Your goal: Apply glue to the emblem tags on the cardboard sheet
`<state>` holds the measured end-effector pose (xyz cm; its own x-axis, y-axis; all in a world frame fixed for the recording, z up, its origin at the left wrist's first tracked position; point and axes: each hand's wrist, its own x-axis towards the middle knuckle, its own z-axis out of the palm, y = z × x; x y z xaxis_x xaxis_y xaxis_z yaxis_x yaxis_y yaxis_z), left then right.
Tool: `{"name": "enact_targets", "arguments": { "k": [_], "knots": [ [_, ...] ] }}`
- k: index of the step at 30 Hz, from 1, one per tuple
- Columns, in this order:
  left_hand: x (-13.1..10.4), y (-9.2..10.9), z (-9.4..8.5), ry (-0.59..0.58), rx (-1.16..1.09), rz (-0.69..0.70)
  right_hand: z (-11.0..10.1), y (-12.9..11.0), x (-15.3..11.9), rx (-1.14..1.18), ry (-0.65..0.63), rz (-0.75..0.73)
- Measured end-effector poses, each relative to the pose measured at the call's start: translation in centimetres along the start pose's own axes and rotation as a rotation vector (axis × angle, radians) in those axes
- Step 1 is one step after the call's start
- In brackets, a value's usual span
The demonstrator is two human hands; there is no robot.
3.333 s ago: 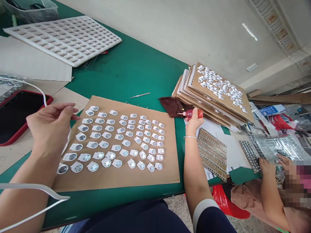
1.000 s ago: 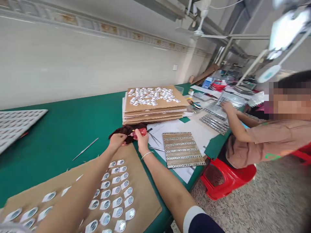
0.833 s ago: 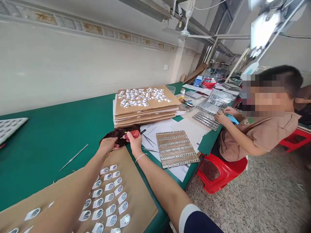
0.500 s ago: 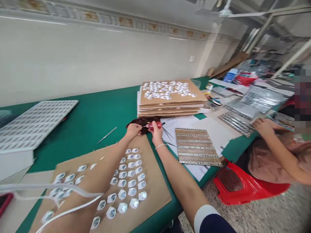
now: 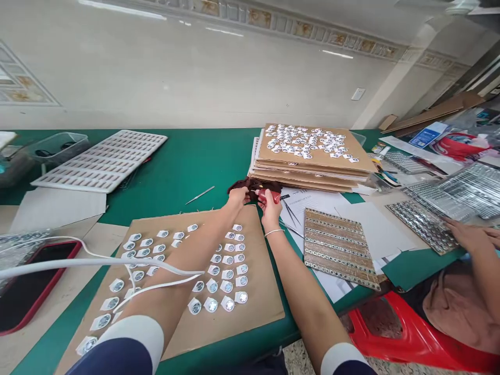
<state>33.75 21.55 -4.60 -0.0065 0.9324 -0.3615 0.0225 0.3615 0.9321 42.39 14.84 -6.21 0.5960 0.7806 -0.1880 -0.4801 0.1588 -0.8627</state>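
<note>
My right hand [image 5: 270,209] is wrapped round a red bottle [image 5: 270,196], its tip pointing left. My left hand [image 5: 238,198] is closed at the edge of a dark brown cloth [image 5: 253,184]; what its fingers pinch is too small to make out. The two hands are close together at the far edge of a brown cardboard sheet [image 5: 258,291]. Rows of round silvery pieces on white tabs [image 5: 227,303] lie on that sheet, partly hidden by my left forearm.
Behind stands a cardboard stack [image 5: 312,174] topped with small pieces. Tweezers [image 5: 200,195], a white tray [image 5: 105,161] and a phone [image 5: 37,281] lie left. On the right are a studded board [image 5: 339,247] and another person's hands [image 5: 469,234]. White cables [image 5: 156,263] cross in front.
The view has swung left, so the scene sits further right and the phone shows more. Both hands remain at the cloth, with the bottle still in my right hand.
</note>
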Motion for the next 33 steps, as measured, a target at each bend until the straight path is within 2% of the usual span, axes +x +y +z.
{"name": "enact_targets", "arguments": {
  "k": [4, 8, 12, 18, 21, 24, 26, 28, 30, 33],
  "knots": [
    [0.1, 0.2, 0.2, -0.039, 0.002, -0.05, -0.7, -1.2, 1.4, 0.122, 0.003, 0.149],
    [-1.1, 0.4, -1.0, -0.072, 0.027, -0.017, -0.9, -2.6, 1.5, 0.179, -0.102, 0.253],
    [-2.9, 1.0, -2.2, -0.085, 0.099, 0.07, -0.7, -3.1, 0.8, 0.195, -0.209, 0.336],
    [-4.8, 1.3, -3.3, -0.05, 0.213, 0.204, -0.3, -3.6, -0.1, 0.217, -0.306, 0.465],
    [-5.7, 1.7, -3.4, -0.053, 0.271, 0.283, 0.2, -3.8, -0.8, 0.229, -0.326, 0.497],
    [-7.2, 2.9, -2.9, -0.087, 0.343, 0.408, 0.7, -4.5, -1.3, 0.273, -0.309, 0.461],
    [-8.4, 3.9, -2.5, -0.142, 0.384, 0.498, 0.5, -6.1, -0.8, 0.323, -0.28, 0.379],
    [-9.5, 4.9, -2.6, -0.213, 0.418, 0.575, -0.9, -9.1, 0.7, 0.392, -0.239, 0.247],
    [-10.4, 5.8, -3.2, -0.247, 0.486, 0.619, -3.8, -13.4, 2.6, 0.463, -0.193, 0.093],
    [-12.4, 7.0, -5.2, -0.291, 0.616, 0.595, -10.1, -20.7, 5.2, 0.531, -0.139, -0.1]
  ]
}}
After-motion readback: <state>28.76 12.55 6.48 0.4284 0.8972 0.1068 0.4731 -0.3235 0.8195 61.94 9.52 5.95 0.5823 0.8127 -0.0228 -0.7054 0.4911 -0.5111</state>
